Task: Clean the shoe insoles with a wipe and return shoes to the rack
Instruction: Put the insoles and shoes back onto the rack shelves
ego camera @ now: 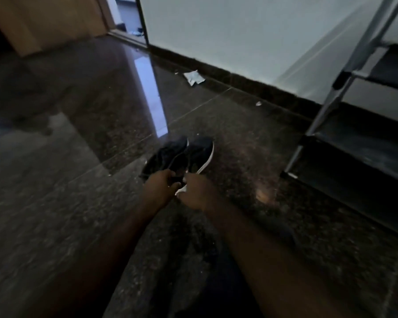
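Just below the middle of the frame, a pair of dark shoes lies side by side on the dark polished floor (78, 203), toes pointing to the upper right. The left shoe (168, 154) is all dark; the right shoe (200, 152) shows a white sole edge along its right side.

The person's left hand (161, 187) has its fingers curled over the heel of the left shoe. The right hand (198, 191) has its fingers curled round the heel of the right shoe, with the white sole showing just beside the thumb. The frame is blurred, so it cannot be told whether the shoes rest on the floor or are slightly raised. Both bare forearms reach in from the bottom edge.

At the right edge stands the rack (354, 88), with a grey metal frame and dark shelves, well apart from the shoes. In the upper middle, near the dark skirting, lies what looks like a crumpled white wipe (193, 78), with a small white scrap (258, 103) to its lower right. A wooden panel (44, 21) fills the upper left.
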Motion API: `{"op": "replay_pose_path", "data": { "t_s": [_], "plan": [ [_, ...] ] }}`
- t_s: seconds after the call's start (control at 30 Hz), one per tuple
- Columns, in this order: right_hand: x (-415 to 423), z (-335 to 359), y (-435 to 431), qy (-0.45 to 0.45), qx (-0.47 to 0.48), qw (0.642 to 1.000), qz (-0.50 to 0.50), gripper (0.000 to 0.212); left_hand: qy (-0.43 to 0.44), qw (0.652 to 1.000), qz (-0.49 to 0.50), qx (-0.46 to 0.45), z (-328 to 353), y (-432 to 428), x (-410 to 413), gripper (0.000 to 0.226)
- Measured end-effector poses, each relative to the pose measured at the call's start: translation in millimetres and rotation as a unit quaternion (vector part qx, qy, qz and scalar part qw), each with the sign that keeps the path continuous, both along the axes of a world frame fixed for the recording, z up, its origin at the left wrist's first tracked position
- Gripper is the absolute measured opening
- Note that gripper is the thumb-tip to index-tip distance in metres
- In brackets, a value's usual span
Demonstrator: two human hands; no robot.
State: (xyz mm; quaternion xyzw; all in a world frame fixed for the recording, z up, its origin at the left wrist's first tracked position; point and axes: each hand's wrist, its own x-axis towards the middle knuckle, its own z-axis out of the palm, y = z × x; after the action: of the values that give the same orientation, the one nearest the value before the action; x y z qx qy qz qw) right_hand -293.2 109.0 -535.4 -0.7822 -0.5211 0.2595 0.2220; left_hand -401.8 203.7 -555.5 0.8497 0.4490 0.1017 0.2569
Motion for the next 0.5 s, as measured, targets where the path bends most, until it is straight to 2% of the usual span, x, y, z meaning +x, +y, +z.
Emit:
{"op": "replay_pose_path", "data": {
  "t_s": [0.13, 0.27, 0.37, 0.5],
  "plan": [
    [-11, -48, 22, -0.003, 0.031, 0.999, 0.013, 0.047, 0.104, 0.986, -0.03, 0.127, -16, 38, -10, 0.051],
    [-3, -70, 42, -0.04, 0.015, 0.999, 0.035, 0.074, 0.183, 0.98, -0.018, 0.073, -37, 72, -7, 0.07],
    [1, -83, 57, -0.07, -0.007, 0.996, 0.059, 0.083, 0.247, 0.967, -0.04, 0.036, -55, 93, -4, 0.063],
    [9, -91, 64, -0.055, -0.011, 0.995, 0.079, 0.087, 0.219, 0.973, -0.052, 0.039, -63, 105, 3, 0.036]
  ]
}}
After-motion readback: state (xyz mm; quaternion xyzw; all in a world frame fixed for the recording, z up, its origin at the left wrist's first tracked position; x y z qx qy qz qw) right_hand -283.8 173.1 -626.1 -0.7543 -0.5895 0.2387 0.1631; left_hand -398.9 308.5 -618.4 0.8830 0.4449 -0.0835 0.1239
